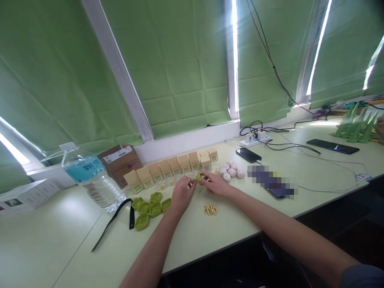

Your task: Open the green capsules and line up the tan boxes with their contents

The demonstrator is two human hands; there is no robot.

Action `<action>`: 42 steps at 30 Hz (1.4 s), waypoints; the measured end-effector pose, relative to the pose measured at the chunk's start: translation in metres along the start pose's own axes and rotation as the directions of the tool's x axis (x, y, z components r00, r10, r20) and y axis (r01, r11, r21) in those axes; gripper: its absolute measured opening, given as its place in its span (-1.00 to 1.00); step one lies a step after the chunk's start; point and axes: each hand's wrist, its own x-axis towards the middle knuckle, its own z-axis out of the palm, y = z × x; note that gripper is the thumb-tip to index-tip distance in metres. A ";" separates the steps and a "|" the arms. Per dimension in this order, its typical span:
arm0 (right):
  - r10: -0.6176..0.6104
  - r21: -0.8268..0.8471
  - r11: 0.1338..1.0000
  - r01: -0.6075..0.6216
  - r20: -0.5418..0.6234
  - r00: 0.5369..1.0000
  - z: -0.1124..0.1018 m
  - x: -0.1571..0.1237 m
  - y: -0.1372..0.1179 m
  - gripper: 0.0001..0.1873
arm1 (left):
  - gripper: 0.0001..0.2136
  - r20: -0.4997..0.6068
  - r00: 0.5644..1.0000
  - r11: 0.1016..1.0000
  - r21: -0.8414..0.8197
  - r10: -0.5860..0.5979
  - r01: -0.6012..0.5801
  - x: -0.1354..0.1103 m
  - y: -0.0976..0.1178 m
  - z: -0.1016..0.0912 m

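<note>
My right hand (215, 184) pinches a small green piece (198, 179) over the table, its exact kind too small to tell. Fingertips of my left hand (183, 192) close against the same piece from the other side. Several green moulded cups (155, 209) lie grouped left of my left forearm. Below my hands rests a small pile of pale yellow rings (210, 210). Whitish-pink round pieces (232, 172) cluster just right of my right hand. Behind my hands stand small clear cups (171, 182) with yellow marks, partly hidden by the fingers.
A row of small tan boxes (156, 171) runs along the back. To the left are a large water bottle (99, 180), a brown carton (121, 164) and a black strap (112, 219). Phones (248, 155), cables and a power strip (255, 140) occupy the right. Another person's hand (380, 127) shows far right beside green spikes (354, 126).
</note>
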 end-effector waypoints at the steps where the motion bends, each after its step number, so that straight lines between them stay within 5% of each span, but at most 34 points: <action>1: 0.004 0.000 1.000 -0.004 0.006 1.000 0.000 0.000 0.001 -0.51 | -0.82 0.005 1.000 1.000 0.006 0.002 -0.002 0.000 0.000 0.000; 21: -0.031 -0.093 0.995 0.036 0.051 0.998 -0.001 -0.002 0.003 -0.46 | -0.85 0.029 0.996 0.996 -0.014 0.088 -0.088 -0.005 -0.006 0.001; 29: -0.048 -0.050 0.998 0.048 0.005 0.999 0.001 -0.002 0.002 -0.48 | -0.97 -0.015 1.000 1.000 -0.003 -0.012 0.012 -0.002 0.000 0.003; 35: 0.002 -0.016 1.000 -0.003 -0.091 0.996 0.001 -0.003 -0.002 -0.53 | -0.54 0.043 0.990 0.991 -0.017 -0.133 0.134 0.000 0.011 0.005; 42: -0.047 -0.102 0.994 0.044 -0.024 0.999 -0.002 -0.006 -0.012 -0.73 | -0.58 0.058 0.995 0.996 -0.047 -0.076 0.079 0.000 0.009 0.005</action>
